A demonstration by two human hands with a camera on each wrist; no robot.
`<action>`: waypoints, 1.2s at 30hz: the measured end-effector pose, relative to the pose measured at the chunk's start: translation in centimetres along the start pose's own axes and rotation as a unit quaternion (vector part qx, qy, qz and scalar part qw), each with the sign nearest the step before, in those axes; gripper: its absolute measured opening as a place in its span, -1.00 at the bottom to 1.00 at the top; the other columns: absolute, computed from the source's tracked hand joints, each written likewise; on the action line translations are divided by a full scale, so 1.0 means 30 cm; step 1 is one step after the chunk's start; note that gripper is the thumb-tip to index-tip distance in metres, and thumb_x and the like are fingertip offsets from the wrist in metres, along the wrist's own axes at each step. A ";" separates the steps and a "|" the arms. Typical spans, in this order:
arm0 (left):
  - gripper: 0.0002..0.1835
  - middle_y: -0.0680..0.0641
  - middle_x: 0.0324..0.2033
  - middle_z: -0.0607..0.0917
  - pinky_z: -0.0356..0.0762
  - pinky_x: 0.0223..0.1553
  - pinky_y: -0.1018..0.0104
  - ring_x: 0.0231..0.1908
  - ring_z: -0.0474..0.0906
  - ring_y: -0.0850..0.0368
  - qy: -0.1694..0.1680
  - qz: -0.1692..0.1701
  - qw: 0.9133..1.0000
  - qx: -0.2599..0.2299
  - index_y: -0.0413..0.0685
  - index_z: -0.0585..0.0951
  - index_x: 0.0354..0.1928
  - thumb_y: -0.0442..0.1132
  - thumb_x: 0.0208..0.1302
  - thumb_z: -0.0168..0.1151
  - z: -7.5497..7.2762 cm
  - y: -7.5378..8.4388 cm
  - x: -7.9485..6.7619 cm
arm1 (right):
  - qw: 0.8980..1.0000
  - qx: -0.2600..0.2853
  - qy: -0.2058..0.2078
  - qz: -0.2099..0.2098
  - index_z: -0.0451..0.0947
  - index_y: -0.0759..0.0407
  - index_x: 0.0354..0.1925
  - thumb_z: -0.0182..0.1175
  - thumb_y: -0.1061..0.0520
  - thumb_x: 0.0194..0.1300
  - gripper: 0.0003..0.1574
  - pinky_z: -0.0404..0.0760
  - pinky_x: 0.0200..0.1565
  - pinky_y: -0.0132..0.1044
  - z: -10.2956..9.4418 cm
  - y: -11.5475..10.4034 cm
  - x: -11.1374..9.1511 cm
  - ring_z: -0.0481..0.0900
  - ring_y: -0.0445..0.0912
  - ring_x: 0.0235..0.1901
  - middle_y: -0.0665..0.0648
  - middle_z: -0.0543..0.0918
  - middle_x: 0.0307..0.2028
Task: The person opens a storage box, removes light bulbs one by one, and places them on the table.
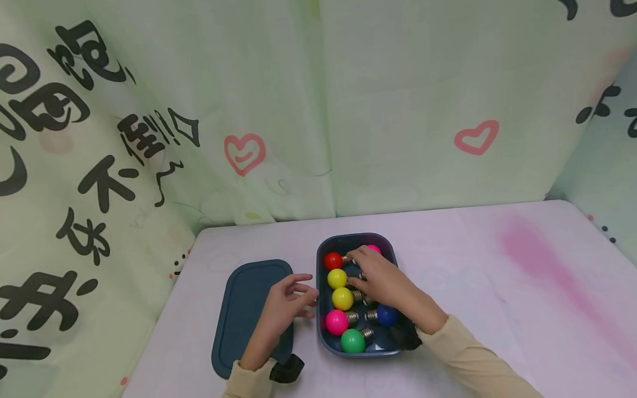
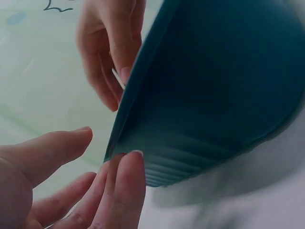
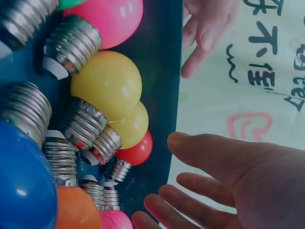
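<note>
A dark blue plastic bin holds two rows of coloured light bulbs with metal screw bases. Along its left side lie a red bulb, two yellow bulbs, a pink bulb and a green bulb. A blue bulb and an orange bulb are on the other side. My right hand hovers over the bin, its fingers spread and holding nothing in the right wrist view. Beside the bin's left wall, my left hand has relaxed fingers, fingertips right at the rim.
A flat dark blue lid lies on the table left of the bin, partly under my left forearm. The pale table extends to the right. A printed curtain hangs behind. Black wrist devices sit at both cuffs.
</note>
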State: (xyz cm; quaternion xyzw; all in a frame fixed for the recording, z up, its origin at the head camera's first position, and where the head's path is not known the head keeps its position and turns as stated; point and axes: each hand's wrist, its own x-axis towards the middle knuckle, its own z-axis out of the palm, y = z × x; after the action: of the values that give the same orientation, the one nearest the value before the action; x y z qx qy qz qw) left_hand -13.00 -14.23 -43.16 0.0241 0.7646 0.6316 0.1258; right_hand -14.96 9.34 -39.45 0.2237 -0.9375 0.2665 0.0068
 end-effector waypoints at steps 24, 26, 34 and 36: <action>-0.44 -0.11 -0.22 0.66 0.75 -0.35 0.23 -0.39 0.69 0.15 -0.022 -0.013 0.999 -0.035 -0.20 0.50 0.26 -0.24 0.24 0.40 0.009 -0.015 0.001 | 0.998 -0.003 -0.047 0.031 0.48 0.36 0.20 0.28 0.12 0.35 -0.46 0.63 0.13 -0.05 0.029 -0.005 0.123 0.56 0.06 -0.02 0.28 0.58 0.03; -0.44 -0.11 -0.22 0.66 0.75 -0.36 0.23 -0.38 0.69 0.15 -0.023 -0.012 0.999 -0.035 -0.21 0.50 0.26 -0.24 0.24 0.40 0.007 -0.015 0.002 | 0.998 -0.001 -0.048 0.033 0.48 0.37 0.20 0.28 0.12 0.35 -0.46 0.62 0.15 -0.04 0.034 -0.002 0.133 0.56 0.07 -0.02 0.28 0.59 0.03; -0.45 -0.10 -0.22 0.67 0.74 -0.38 0.27 -0.45 0.67 0.17 -0.022 -0.023 0.999 -0.039 -0.19 0.49 0.27 -0.25 0.25 0.39 0.010 -0.018 0.004 | 0.998 0.003 -0.051 0.027 0.50 0.39 0.18 0.28 0.13 0.35 -0.47 0.60 0.17 -0.03 0.050 0.008 0.158 0.57 0.09 -0.03 0.31 0.61 0.03; -0.45 -0.09 -0.23 0.67 0.74 -0.38 0.28 -0.45 0.67 0.17 -0.023 -0.024 0.999 -0.040 -0.19 0.49 0.27 -0.25 0.26 0.39 0.011 -0.020 0.003 | 0.998 0.005 -0.054 0.031 0.50 0.38 0.18 0.28 0.12 0.35 -0.47 0.60 0.17 -0.04 0.057 0.011 0.164 0.57 0.08 -0.04 0.30 0.61 0.04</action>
State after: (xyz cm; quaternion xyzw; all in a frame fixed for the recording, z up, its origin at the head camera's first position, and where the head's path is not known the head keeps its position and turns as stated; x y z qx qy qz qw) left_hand -12.94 -14.00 -43.81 0.0153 0.7359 0.6580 0.1589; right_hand -19.35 6.68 -40.43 0.2082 -0.9417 0.2588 -0.0533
